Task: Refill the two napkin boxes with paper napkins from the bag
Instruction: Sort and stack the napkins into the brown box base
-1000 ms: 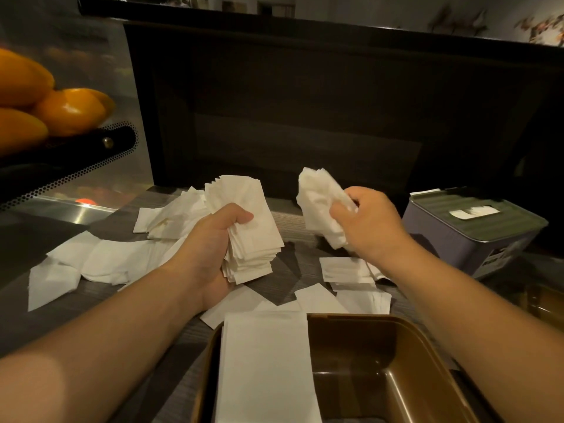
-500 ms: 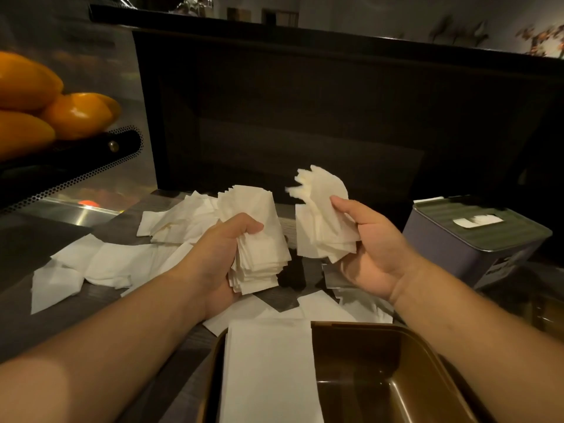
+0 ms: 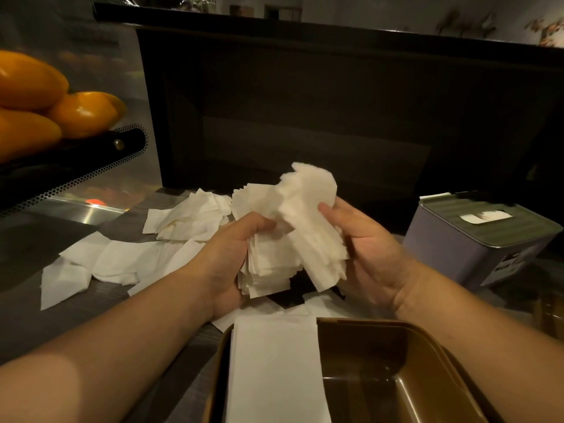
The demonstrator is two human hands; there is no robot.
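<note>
1. The brown box (image 3: 396, 377) sits open at the near edge of the surface (image 3: 76, 315), napkins (image 3: 274, 367) filling its left side.
2. Loose napkins (image 3: 122, 261) litter the surface, likely awaiting gathering.
3. Left hand (image 3: 225, 257) fingers grip a stack (image 3: 268, 264); right hand (image 3: 372, 254) presses a fanned bunch (image 3: 311, 221) against it, apparently merging them.

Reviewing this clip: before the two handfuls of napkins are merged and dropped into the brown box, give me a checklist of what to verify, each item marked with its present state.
1. Left hand grips the thick stack of white paper napkins: ok.
2. Right hand holds the smaller fanned bunch of napkins: ok.
3. Edges squared: not ok, both bundles are splayed and uneven.
4. Open brown rectangular napkin box has room: ok, one flat pile of napkins fills its left side and the right side is bare.
5. Grey lidded napkin box full: cannot tell, lid on, one napkin shows in the slot.
6. Loose white napkins scattered on the counter: not ok.
</note>
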